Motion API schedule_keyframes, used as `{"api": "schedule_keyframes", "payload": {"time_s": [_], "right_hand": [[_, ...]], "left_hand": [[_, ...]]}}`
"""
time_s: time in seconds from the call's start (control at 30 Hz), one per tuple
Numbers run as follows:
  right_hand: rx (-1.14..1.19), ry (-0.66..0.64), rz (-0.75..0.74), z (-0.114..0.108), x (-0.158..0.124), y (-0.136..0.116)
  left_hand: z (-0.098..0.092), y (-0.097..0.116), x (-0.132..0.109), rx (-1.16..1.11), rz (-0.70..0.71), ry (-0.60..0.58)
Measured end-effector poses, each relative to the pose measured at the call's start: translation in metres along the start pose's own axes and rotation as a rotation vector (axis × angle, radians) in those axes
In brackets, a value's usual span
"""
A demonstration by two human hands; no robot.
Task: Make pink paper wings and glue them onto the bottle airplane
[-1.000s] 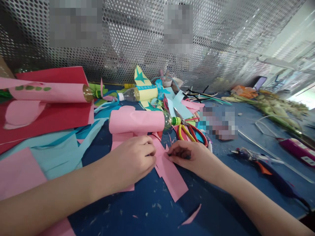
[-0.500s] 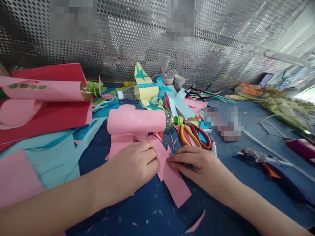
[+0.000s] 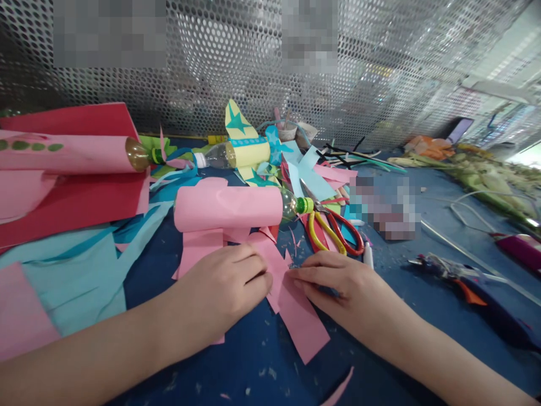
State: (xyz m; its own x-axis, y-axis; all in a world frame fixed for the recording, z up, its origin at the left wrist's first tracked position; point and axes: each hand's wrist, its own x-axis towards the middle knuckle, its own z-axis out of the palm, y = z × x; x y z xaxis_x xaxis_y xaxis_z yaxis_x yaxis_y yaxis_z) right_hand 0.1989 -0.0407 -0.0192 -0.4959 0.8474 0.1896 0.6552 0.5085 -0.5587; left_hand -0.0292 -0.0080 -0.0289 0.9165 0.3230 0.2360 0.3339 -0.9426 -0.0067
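My left hand lies curled over a pink paper strip, its fingers closed and pressed onto the strip's upper part. Its fingertips are partly hidden. From the other side, my right hand pinches at the strip's right edge, thumb and fingertips together. Just beyond both hands a plastic bottle with a green cap lies on its side, wrapped in pink paper. More pink paper pieces lie beneath it. Scissors with red and yellow handles rest by the cap.
Right of my hands lies a dark blue glue gun. At the left are a larger pink-wrapped bottle, red sheets and light blue paper. A yellow-wrapped bottle lies behind, before a perforated metal screen.
The view has shifted slightly, so things at the left appear further left. Both hands keep nearly the same position on the pink paper strip.
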Motion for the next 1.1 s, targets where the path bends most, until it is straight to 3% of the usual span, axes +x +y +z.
{"api": "schedule_keyframes", "payload": {"time_s": [0.43, 0.83, 1.1], "right_hand": [[-0.025, -0.016, 0.03, -0.0016, -0.0008, -0.0012], [-0.008, -0.033, 0.047, -0.0026, -0.0004, -0.0026], [0.001, -0.064, 0.059, -0.0028, -0.0018, -0.0018]], "left_hand": [[-0.0014, 0.0016, 0.0034, 0.035, -0.005, 0.083], [-0.0041, 0.0037, 0.0036, 0.053, 0.012, 0.082], [-0.0078, -0.0033, 0.005, -0.341, -0.229, 0.089]]}}
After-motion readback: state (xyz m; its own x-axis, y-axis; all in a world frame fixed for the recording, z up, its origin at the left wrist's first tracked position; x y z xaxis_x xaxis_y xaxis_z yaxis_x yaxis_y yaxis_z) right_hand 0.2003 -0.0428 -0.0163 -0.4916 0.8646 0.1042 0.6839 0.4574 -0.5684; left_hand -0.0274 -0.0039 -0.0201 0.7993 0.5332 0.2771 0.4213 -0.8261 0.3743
